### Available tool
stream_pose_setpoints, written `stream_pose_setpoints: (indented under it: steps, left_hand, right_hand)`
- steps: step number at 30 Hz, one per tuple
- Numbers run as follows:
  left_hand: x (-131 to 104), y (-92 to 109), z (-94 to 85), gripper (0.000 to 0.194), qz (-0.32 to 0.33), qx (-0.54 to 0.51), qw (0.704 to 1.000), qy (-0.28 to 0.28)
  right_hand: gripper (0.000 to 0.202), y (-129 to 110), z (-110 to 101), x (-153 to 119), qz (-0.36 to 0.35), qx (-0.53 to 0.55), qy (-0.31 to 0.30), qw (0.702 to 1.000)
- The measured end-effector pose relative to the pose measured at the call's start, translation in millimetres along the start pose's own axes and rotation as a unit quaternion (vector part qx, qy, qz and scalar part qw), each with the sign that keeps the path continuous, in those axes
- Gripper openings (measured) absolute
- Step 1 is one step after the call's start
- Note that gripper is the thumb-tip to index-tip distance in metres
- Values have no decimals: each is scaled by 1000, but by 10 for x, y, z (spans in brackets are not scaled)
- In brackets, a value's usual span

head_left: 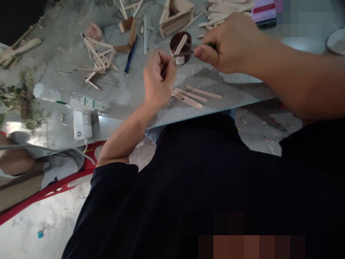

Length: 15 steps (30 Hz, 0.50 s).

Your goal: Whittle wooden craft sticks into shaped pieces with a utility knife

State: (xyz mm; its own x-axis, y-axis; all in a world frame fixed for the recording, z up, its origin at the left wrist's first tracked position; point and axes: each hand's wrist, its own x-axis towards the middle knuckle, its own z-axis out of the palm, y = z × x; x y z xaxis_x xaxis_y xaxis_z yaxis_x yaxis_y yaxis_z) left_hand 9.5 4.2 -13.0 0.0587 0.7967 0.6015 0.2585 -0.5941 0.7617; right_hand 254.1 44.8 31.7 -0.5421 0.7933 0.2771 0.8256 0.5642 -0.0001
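My left hand (161, 77) is closed, pinching a wooden craft stick (180, 45) that points up and to the right. To its right, my right hand (229, 45) is closed around a thin tool with a dark green handle (212, 45). The slim end of that tool reaches left toward the craft stick; its exact kind is unclear. Just behind the stick stands a round dark brown container (185, 37) with a pale label. Several loose craft sticks (192, 94) lie on the glass tabletop in front of my hands.
Behind are a triangular stack of sticks (176, 18) and a stick pile (226, 10). Leftward lie a blue pen (130, 54), a cardboard piece (130, 34), a stick structure (99, 54), a plastic bottle (70, 100) and a white power bank (82, 125). The table's front edge (205, 114) is near my body.
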Motion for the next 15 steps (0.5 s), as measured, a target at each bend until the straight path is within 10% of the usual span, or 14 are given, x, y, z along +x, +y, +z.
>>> stream_pose_setpoints:
  steps: [10,15]
  left_hand:
    - [36,180,-57,50,38,148,985,-83]
    - [-18,145,43,33,-3,15,1000,25]
  right_hand:
    - [104,-130,-22,17,7,-21,-2,1000]
    - [106,-157,-10,24,6,-15,1,1000]
